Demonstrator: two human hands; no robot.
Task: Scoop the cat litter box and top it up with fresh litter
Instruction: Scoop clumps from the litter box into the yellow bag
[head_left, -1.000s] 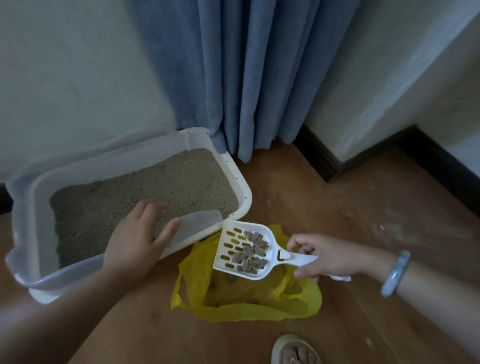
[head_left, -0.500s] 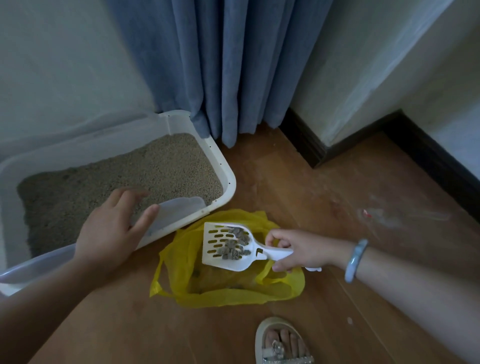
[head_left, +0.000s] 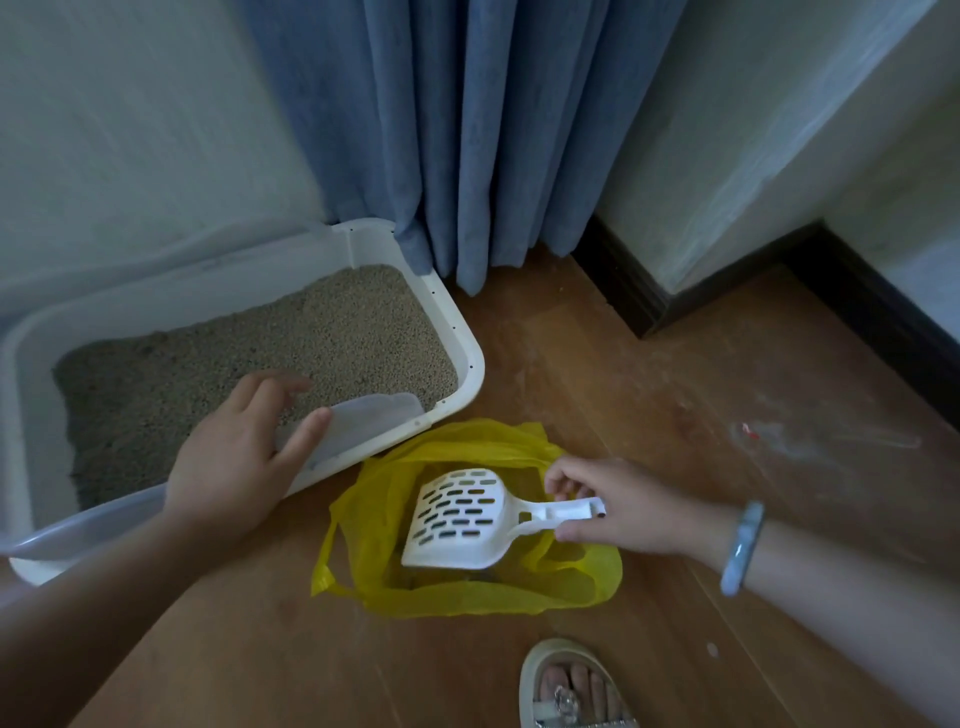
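A white litter box filled with beige-grey litter stands on the floor at the left. My left hand rests on its near rim, fingers spread and relaxed. An open yellow plastic bag lies on the floor just right of the box's near corner. My right hand grips the handle of a white slotted scoop, which is turned face down over the bag's mouth. No clumps show on the scoop.
A blue curtain hangs behind the box's far right corner. A wall corner with dark skirting juts out at the right. My sandalled foot is on the wooden floor just below the bag.
The scoop carried grey clumps face up above the bag; it has since tipped over into the bag and its clumps are gone from view. My left hand stays on the box rim.
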